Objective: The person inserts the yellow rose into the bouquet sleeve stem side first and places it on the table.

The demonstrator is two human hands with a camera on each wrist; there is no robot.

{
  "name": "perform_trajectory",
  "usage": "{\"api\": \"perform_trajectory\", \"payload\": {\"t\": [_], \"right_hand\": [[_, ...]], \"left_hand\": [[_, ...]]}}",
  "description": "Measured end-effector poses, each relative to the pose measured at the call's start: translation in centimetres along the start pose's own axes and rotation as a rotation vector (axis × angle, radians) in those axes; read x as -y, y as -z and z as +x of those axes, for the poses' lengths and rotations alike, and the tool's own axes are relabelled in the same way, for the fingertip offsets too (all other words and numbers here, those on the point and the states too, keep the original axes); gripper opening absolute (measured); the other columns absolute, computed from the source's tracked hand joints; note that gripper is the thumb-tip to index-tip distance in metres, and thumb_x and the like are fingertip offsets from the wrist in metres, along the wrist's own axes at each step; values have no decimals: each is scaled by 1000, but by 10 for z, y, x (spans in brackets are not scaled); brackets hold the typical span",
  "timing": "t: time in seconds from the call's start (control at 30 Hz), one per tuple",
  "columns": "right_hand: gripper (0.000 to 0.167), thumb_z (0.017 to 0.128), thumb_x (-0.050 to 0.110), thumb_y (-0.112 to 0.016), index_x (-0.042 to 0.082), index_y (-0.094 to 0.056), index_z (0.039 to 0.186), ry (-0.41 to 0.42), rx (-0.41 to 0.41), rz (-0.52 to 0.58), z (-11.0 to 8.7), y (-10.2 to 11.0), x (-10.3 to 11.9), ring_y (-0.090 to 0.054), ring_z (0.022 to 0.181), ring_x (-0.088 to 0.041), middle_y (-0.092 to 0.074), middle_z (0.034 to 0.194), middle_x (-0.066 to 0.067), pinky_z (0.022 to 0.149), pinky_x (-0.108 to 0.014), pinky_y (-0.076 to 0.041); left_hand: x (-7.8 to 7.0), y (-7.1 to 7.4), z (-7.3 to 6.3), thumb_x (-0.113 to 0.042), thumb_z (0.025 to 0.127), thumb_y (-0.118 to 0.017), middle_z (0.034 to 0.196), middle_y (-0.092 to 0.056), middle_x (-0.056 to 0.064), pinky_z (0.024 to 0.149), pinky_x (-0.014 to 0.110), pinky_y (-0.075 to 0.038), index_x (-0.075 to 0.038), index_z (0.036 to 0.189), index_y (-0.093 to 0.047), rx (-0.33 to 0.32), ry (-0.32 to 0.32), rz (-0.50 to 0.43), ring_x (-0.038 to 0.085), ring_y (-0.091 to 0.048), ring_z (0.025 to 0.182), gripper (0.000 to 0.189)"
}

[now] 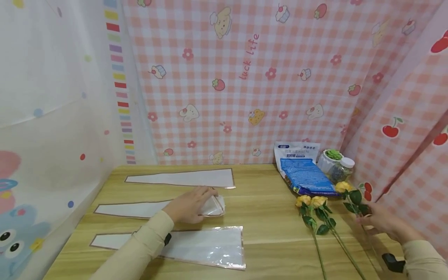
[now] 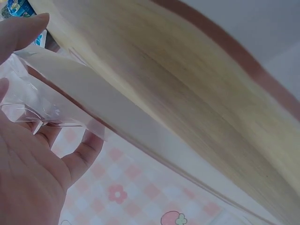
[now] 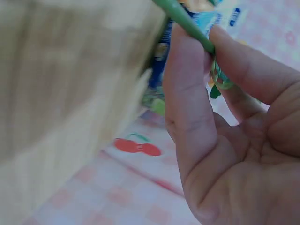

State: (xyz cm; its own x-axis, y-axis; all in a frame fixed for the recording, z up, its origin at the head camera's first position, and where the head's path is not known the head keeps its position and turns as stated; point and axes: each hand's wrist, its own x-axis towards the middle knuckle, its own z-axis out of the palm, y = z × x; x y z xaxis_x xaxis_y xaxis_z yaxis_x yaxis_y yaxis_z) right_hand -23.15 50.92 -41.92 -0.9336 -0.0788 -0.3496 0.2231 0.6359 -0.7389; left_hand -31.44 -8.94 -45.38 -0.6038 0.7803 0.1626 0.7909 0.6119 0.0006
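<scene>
Curtain (image 1: pixel 63 97) with coloured dots hangs along the left, and beside it, at the far side of the wooden counter (image 1: pixel 259 217), we see a pink checked cloth (image 1: pixel 241 97). On the counter's left half lie three clear sleeves with brown borders, narrow ends to the left: a far sleeve (image 1: pixel 189 178), a middle sleeve (image 1: pixel 129 209) and a near sleeve (image 1: pixel 206 245). The left forearm crosses above the near sleeve. Our left hand (image 1: pixel 192 204) is at the wide right end of the middle sleeve, and the left wrist view shows us the plastic held between thumb and fingers, bent up there.

To the right, at the far side, lies a blue and white pouch (image 1: pixel 308 173). Nearer to us are a left rose (image 1: pixel 303 200) and a middle rose (image 1: pixel 319 201), both yellow, their green stems running toward the near edge. Just right of the pouch stand a potted plant (image 1: pixel 326 162) and, beside it, a white-lidded jar (image 1: pixel 341 171). A right rose (image 1: pixel 344 186), also yellow, has its bloom by the pouch's near right corner; whether they touch, we cannot tell. Our right hand (image 1: pixel 383 221) pinches its stem between thumb and finger. Farthest right hangs a cherry-printed cloth (image 1: pixel 413 155).
</scene>
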Motion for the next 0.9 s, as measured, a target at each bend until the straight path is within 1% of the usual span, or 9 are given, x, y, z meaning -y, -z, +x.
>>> {"api": "perform_trajectory", "payload": {"t": [0.13, 0.2, 0.27, 0.37, 0.43, 0.5, 0.6, 0.73, 0.9], "right_hand": [[88, 105, 13, -55, -20, 15, 147, 52, -47, 0, -2, 3, 18, -55, 115, -55, -28, 134, -55, 82, -52, -59], [89, 106, 13, -54, -21, 18, 146, 90, -81, -11, -5, 4, 28, -58, 113, -52, -26, 134, -56, 81, -51, -60], [84, 105, 12, -54, -19, 10, 150, 133, -127, -7, -6, 2, 37, -63, 105, -43, -36, 127, -51, 79, -49, -60], [70, 105, 13, -56, -13, -12, 152, 198, -197, -2, -6, -1, 51, -63, 94, -23, -49, 112, -32, 75, -46, -61], [58, 105, 14, -56, -10, -24, 147, 240, -238, 6, -5, -4, 59, -60, 89, -13, -50, 104, -19, 73, -43, -61], [52, 105, 14, -55, -9, -28, 144, 283, -274, 2, -4, -7, 67, -59, 86, -8, -50, 100, -14, 72, -41, -61], [51, 106, 13, -53, -10, -29, 145, 352, -340, -21, 0, -13, 77, -58, 85, -5, -52, 100, -15, 70, -39, -62], [46, 104, 9, -55, -10, -36, 142, 421, -449, -42, 2, -21, 88, -59, 80, -6, -54, 98, -18, 66, -36, -62], [42, 104, 8, -54, -9, -38, 139, 440, -548, -32, 3, -28, 96, -58, 79, -4, -52, 99, -19, 64, -30, -61]], "left_hand": [[0, -1, 0, -27, 80, -80, 139, -51, 8, 106, 39, -48, -17, 146, -40, 10, 13, -6, 25, -51, 128, 78], [0, -2, -1, -26, 80, -80, 139, -50, 8, 105, 38, -48, -19, 147, -39, 20, 24, -12, 24, -51, 128, 78], [0, -2, -1, -26, 80, -80, 139, -50, 7, 104, 38, -49, -20, 147, -39, 22, 35, -26, 24, -52, 127, 79], [1, -2, -2, -25, 80, -80, 139, -50, 8, 103, 39, -50, -20, 147, -39, 17, 42, -42, 24, -52, 126, 79], [1, -2, -2, -25, 79, -80, 138, -50, 8, 102, 39, -51, -20, 147, -39, 14, 42, -42, 24, -52, 126, 79], [1, -2, -2, -25, 80, -80, 138, -50, 8, 102, 38, -51, -19, 147, -40, 13, 37, -36, 24, -52, 126, 79], [2, -3, -3, -26, 80, -81, 139, -50, 9, 101, 38, -51, -19, 147, -40, 10, 29, -25, 24, -52, 127, 78], [2, -4, -4, -27, 81, -81, 140, -49, 9, 103, 38, -50, -18, 146, -40, 6, 17, -14, 25, -51, 129, 77], [2, -3, -2, -26, 80, -81, 140, -49, 10, 103, 39, -50, -17, 146, -40, 2, 10, -18, 26, -51, 129, 78]]}}
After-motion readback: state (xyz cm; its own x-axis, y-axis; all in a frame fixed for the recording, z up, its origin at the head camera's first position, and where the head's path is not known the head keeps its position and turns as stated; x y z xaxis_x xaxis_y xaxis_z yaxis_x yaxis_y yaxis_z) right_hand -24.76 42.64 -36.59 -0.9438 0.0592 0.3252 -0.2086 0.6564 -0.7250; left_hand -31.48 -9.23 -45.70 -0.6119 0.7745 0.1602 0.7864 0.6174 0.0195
